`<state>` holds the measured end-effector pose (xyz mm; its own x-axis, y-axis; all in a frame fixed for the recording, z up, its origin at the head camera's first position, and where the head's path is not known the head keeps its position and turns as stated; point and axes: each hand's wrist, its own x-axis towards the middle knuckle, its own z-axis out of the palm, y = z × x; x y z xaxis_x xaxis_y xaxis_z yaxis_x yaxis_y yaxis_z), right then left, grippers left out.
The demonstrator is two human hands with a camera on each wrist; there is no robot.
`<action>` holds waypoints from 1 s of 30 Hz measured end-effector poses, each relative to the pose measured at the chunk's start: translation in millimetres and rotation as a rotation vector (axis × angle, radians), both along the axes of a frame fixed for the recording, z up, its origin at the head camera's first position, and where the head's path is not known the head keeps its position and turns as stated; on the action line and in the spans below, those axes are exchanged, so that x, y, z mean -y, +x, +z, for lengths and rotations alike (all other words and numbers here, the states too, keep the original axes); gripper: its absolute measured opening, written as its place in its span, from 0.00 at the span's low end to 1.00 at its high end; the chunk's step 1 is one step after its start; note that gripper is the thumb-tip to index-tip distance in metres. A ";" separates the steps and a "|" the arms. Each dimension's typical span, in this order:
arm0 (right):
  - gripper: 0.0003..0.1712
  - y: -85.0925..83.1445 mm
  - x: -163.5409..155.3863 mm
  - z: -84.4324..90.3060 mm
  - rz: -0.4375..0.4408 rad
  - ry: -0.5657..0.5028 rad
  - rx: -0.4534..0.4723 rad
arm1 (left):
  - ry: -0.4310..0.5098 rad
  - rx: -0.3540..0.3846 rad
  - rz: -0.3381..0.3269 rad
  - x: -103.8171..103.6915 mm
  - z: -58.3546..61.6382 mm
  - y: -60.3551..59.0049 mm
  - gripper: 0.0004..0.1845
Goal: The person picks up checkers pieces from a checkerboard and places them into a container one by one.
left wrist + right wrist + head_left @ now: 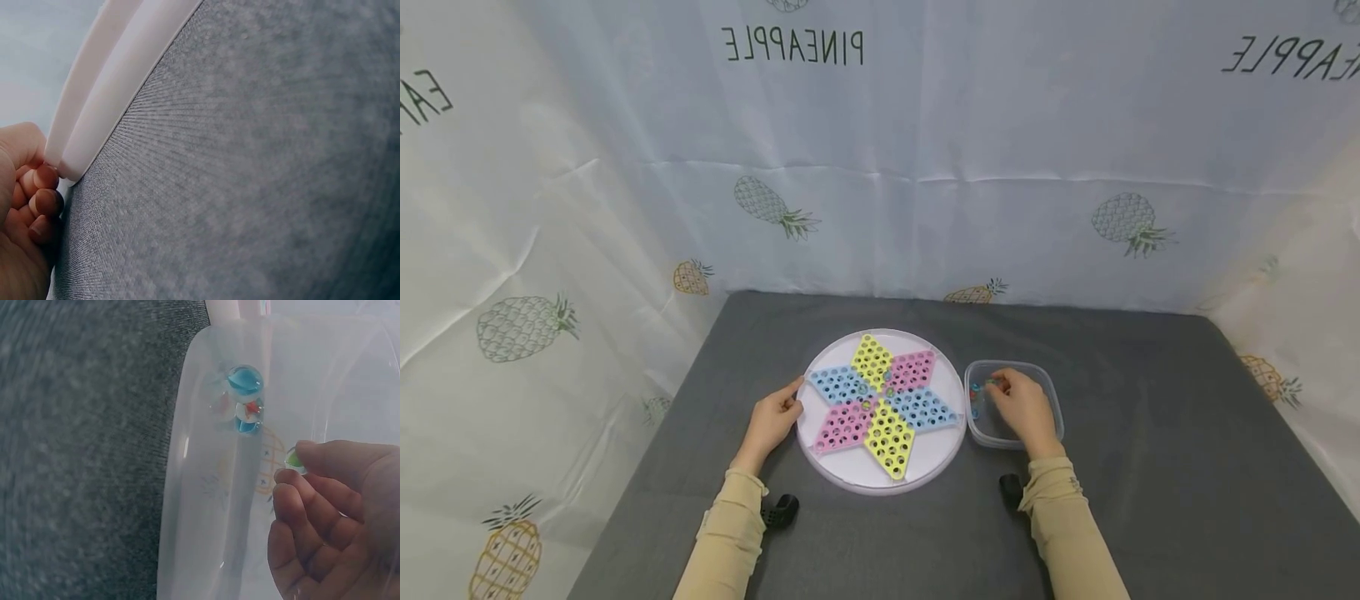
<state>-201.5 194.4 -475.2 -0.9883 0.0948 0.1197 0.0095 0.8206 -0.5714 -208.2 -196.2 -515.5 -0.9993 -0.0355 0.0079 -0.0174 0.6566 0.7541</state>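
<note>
- surface: grey fabric, carries all items.
- round board: white tray with coloured star of holes; a few marbles near its centre, count unclear.
- clear tub: just right of board; several marbles inside, partly hidden in the head view.
- left hand: fingers curled on board rim, steadying it.
- right hand: in the tub, fingers pinching green marble; picking step; next, likely lift it to a hole.
</note>
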 end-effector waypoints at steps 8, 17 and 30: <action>0.17 -0.6 -0.6 1.4 -0.001 0.000 0.011 | 0.014 0.012 0.005 -0.6 -0.1 -0.3 0.25; 0.17 1.0 0.2 1.6 -0.012 -0.005 0.033 | 0.022 0.026 0.016 -0.5 -2.6 0.0 0.25; 0.18 2.7 -0.2 -1.1 -0.010 -0.014 0.006 | 0.008 0.017 0.014 0.0 -3.5 -0.8 0.25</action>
